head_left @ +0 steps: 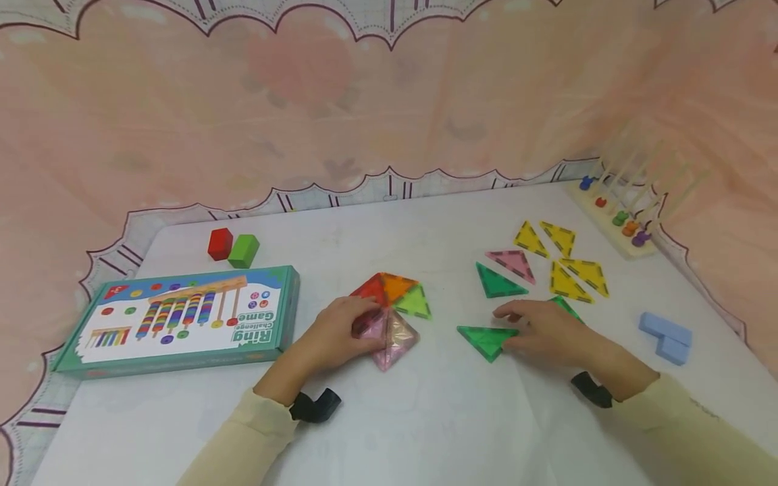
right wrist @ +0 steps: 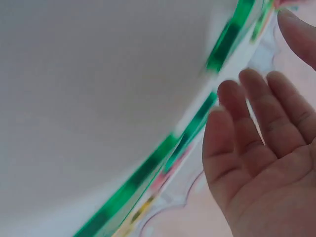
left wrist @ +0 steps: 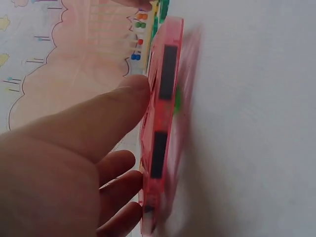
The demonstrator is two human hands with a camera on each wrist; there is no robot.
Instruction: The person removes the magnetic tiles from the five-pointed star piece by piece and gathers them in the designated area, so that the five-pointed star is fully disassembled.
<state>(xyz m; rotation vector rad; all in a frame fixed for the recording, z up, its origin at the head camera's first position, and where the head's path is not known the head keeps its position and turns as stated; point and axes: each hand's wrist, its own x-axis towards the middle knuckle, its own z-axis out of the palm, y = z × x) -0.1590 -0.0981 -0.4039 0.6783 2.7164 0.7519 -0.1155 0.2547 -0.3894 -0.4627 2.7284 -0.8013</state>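
Observation:
Curved over a cluster of translucent triangular magnetic tiles in the head view, my left hand (head_left: 335, 332) holds a pink tile (head_left: 372, 329), its thumb on the face and fingers at the edge. Joined to it are a second pink tile (head_left: 401, 339), a red tile (head_left: 372, 289), an orange tile (head_left: 398, 286) and a light-green tile (head_left: 416, 302). The left wrist view shows the pink tile's magnet-lined edge (left wrist: 162, 113). My right hand (head_left: 550, 332) hovers with spread, relaxed fingers by a green triangular tile (head_left: 485, 339); the right wrist view shows nothing in its palm (right wrist: 276, 182). Another green tile (head_left: 566, 307) is partly hidden behind it.
Beyond the right hand lie a green tile (head_left: 497, 281), a pink tile (head_left: 514, 262) and several yellow tiles (head_left: 571, 280). Light-blue blocks (head_left: 667, 336) and a pegged wooden board (head_left: 638, 248) sit right. A game box (head_left: 182, 322), red block (head_left: 220, 244) and green block (head_left: 244, 251) are left.

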